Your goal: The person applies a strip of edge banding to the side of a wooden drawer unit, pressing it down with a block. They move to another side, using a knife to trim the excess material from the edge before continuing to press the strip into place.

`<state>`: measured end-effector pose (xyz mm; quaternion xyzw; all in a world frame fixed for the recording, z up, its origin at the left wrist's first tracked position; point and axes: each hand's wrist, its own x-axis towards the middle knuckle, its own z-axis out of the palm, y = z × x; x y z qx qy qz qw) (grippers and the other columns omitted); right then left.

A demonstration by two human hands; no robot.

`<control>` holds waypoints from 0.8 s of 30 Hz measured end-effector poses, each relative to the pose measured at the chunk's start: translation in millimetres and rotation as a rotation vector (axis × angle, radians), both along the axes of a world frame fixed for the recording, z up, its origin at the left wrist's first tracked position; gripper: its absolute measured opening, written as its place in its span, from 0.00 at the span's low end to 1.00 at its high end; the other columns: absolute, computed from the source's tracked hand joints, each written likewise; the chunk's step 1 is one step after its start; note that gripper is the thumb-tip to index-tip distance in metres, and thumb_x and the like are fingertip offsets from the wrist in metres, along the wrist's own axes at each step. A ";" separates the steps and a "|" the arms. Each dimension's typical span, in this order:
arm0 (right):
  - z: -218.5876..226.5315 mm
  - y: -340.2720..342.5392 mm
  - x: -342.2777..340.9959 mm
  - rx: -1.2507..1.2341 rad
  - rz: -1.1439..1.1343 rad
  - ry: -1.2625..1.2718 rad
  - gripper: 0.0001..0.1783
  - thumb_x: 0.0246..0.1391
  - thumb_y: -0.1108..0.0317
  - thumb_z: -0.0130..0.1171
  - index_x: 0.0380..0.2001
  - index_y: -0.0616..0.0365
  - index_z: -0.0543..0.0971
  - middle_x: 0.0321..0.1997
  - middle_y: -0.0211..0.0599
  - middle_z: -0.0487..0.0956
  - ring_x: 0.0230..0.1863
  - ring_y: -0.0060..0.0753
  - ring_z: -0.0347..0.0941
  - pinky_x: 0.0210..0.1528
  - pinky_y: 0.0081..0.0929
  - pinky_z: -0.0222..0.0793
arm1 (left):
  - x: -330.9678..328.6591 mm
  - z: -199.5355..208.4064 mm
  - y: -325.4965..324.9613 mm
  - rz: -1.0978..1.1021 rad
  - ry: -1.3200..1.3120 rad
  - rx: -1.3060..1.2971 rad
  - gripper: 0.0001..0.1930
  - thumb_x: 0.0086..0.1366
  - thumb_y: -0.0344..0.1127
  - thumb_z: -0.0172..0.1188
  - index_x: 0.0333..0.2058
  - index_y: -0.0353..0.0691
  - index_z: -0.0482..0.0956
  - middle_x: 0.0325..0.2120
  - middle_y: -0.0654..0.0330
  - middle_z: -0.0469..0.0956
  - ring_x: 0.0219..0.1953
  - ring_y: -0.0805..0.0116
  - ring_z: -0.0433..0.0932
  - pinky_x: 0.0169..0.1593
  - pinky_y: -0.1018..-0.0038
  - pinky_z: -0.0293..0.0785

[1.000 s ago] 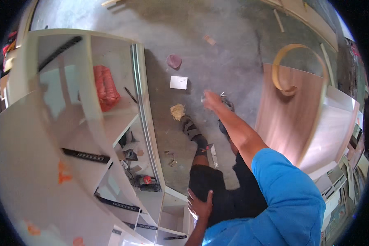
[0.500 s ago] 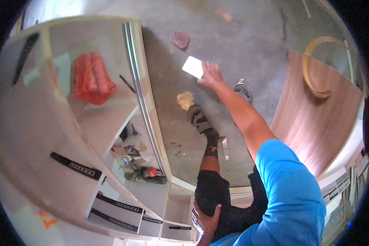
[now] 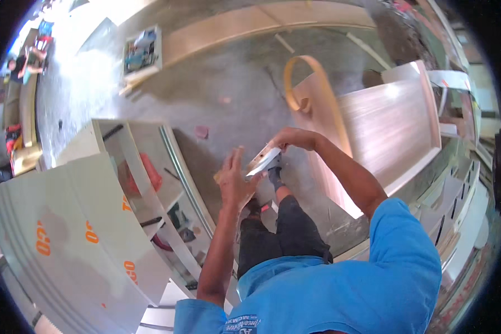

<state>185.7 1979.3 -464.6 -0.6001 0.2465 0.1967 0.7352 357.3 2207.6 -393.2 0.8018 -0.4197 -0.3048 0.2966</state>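
Observation:
In front of my body, my right hand [image 3: 295, 139] grips a small flat white board [image 3: 271, 160] by its upper end. The board is turned so that a light brown edge with dark spots shows. My left hand [image 3: 234, 181] is beside the board's lower end, its fingers stretched upward and apart. Its thumb reaches toward the board; whether it touches cannot be made out. Below the board are my feet and black shorts [image 3: 286, 228].
An open cabinet [image 3: 175, 167] stands at left, with a red bag [image 3: 145, 173] inside. At right, a curled yellowish strip [image 3: 331, 100] lies by a wood-grain panel [image 3: 384, 122]. A pinkish piece [image 3: 201, 132] and a tool box [image 3: 142, 53] lie ahead. A person [image 3: 25, 65] is far left.
The white board has come up from near the floor toward my body in my right hand. My left hand has left my knee and risen beside it. The view has lifted.

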 end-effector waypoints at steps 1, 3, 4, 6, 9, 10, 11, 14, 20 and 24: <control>25.5 4.9 -13.0 -0.031 -0.034 0.008 0.31 0.66 0.46 0.53 0.58 0.60 0.79 0.40 0.30 0.81 0.41 0.24 0.73 0.46 0.26 0.70 | -7.6 13.6 -8.6 -0.057 0.225 0.039 0.34 0.58 0.46 0.73 0.61 0.39 0.74 0.53 0.42 0.77 0.55 0.49 0.79 0.57 0.61 0.74; 68.0 24.0 -42.0 -0.135 -0.445 -0.118 0.31 0.66 0.44 0.51 0.59 0.58 0.79 0.46 0.32 0.81 0.45 0.26 0.73 0.50 0.26 0.70 | -40.6 33.6 -21.2 -0.034 0.078 -0.111 0.22 0.62 0.44 0.68 0.49 0.34 0.80 0.33 0.45 0.82 0.37 0.51 0.84 0.42 0.62 0.76; 83.9 32.5 -54.5 0.001 -0.651 -0.186 0.32 0.65 0.49 0.56 0.63 0.59 0.74 0.55 0.36 0.78 0.50 0.28 0.74 0.54 0.26 0.69 | -56.5 40.5 -24.7 0.068 0.129 -0.094 0.19 0.63 0.43 0.68 0.44 0.34 0.80 0.27 0.47 0.79 0.30 0.52 0.78 0.37 0.61 0.73; 105.8 65.0 -79.7 -0.113 -0.798 -0.166 0.34 0.63 0.50 0.60 0.66 0.59 0.71 0.58 0.39 0.76 0.52 0.31 0.74 0.57 0.28 0.68 | -92.5 47.9 -31.5 0.173 0.165 -0.058 0.15 0.63 0.40 0.67 0.34 0.34 0.76 0.20 0.50 0.72 0.21 0.55 0.67 0.28 0.61 0.66; 114.4 120.7 -114.4 -0.371 -0.925 -0.090 0.43 0.56 0.53 0.68 0.70 0.59 0.65 0.63 0.44 0.73 0.58 0.39 0.73 0.63 0.34 0.66 | -166.4 45.2 -31.1 0.093 0.235 -0.159 0.13 0.62 0.36 0.67 0.33 0.34 0.73 0.20 0.50 0.72 0.21 0.54 0.70 0.29 0.60 0.67; 111.4 131.4 -129.0 -0.551 -0.916 -0.049 0.47 0.52 0.55 0.72 0.71 0.59 0.63 0.64 0.47 0.72 0.62 0.43 0.71 0.65 0.37 0.65 | -193.5 40.7 -26.8 0.063 0.232 -0.201 0.12 0.61 0.33 0.66 0.37 0.34 0.74 0.24 0.48 0.77 0.25 0.51 0.78 0.32 0.58 0.72; 104.7 131.9 -147.6 -0.538 -0.919 0.004 0.47 0.52 0.55 0.72 0.71 0.59 0.63 0.64 0.47 0.72 0.62 0.43 0.71 0.65 0.37 0.65 | -217.9 31.8 -25.5 0.058 0.243 -0.168 0.12 0.61 0.33 0.66 0.37 0.34 0.74 0.24 0.48 0.77 0.25 0.51 0.78 0.32 0.58 0.72; 76.3 129.0 -222.0 -0.614 -0.979 0.039 0.49 0.47 0.55 0.72 0.71 0.56 0.64 0.65 0.52 0.71 0.67 0.45 0.67 0.66 0.40 0.64 | -292.8 -6.2 -18.0 -0.061 0.506 -0.158 0.20 0.60 0.37 0.69 0.47 0.30 0.76 0.35 0.42 0.84 0.38 0.49 0.85 0.40 0.58 0.77; 28.6 104.5 -367.8 -0.777 -0.744 0.330 0.53 0.45 0.45 0.69 0.72 0.51 0.63 0.62 0.66 0.72 0.62 0.58 0.72 0.64 0.46 0.68 | -431.4 -80.3 25.7 -0.132 0.475 0.240 0.35 0.58 0.52 0.72 0.56 0.32 0.75 0.44 0.43 0.83 0.48 0.48 0.83 0.52 0.57 0.75; 3.8 116.3 -401.0 -0.801 -0.613 0.566 0.55 0.45 0.38 0.69 0.74 0.44 0.61 0.60 0.68 0.72 0.61 0.63 0.72 0.60 0.52 0.69 | -493.6 -131.2 42.5 0.010 0.781 0.346 0.35 0.57 0.53 0.72 0.55 0.32 0.76 0.46 0.43 0.82 0.47 0.46 0.82 0.53 0.57 0.75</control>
